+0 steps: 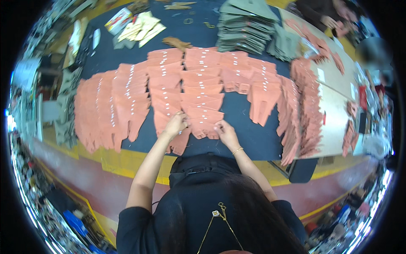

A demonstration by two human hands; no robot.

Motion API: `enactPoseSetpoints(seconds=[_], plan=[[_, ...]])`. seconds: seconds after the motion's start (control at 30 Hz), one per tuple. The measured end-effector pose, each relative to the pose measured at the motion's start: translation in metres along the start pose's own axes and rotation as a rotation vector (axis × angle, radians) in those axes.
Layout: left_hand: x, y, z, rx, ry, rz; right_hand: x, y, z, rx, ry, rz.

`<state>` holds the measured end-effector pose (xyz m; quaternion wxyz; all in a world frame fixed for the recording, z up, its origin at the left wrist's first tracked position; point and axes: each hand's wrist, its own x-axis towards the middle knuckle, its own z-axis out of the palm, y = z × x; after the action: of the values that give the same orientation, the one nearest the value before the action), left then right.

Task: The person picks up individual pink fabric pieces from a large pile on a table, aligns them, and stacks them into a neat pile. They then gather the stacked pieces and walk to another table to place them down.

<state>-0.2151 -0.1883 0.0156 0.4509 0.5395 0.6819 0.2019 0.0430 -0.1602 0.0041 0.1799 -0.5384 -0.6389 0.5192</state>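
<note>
Several overlapping rows of salmon-pink cut leather pieces [186, 80] with small white stickers lie spread over a dark blue table [249, 135]. My left hand [175, 124] presses on the near end of one row, fingers on a pink piece. My right hand [225, 130], with a thin gold bracelet at the wrist, pinches the near edge of the closest pink piece [204, 126] in the middle row. Both hands are touching the same bottom cluster of pieces.
Stacks of grey-green cut pieces [245, 25] sit at the far side. More pink pieces [306, 101] cover a pale board at the right. Cream pieces [141, 27] lie at the far left. Another person's hands [334, 21] work at the far right corner.
</note>
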Motion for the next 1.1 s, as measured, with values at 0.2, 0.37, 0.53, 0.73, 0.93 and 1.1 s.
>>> enactPoseSetpoints(seconds=[0.2, 0.37, 0.53, 0.73, 0.93, 1.1], plan=[[0.004, -0.006, 0.006, 0.051, -0.002, -0.047, 0.007, 0.005, 0.005, -0.046, 0.119, 0.141], [0.005, -0.017, 0.013, -0.026, 0.018, -0.058, 0.01, 0.016, 0.007, 0.064, 0.144, 0.164], [0.012, -0.041, 0.02, 0.089, -0.024, -0.042, 0.009, 0.021, 0.003, 0.021, 0.098, 0.168], [0.018, -0.043, 0.014, -0.042, -0.072, -0.073, 0.005, 0.021, -0.01, 0.051, 0.007, 0.228], [0.014, -0.017, 0.007, -0.017, -0.028, -0.096, -0.012, 0.037, -0.031, 0.039, 0.048, 0.342], [0.013, -0.009, 0.006, 0.024, -0.019, -0.046, -0.016, 0.048, -0.033, 0.041, 0.026, 0.328]])
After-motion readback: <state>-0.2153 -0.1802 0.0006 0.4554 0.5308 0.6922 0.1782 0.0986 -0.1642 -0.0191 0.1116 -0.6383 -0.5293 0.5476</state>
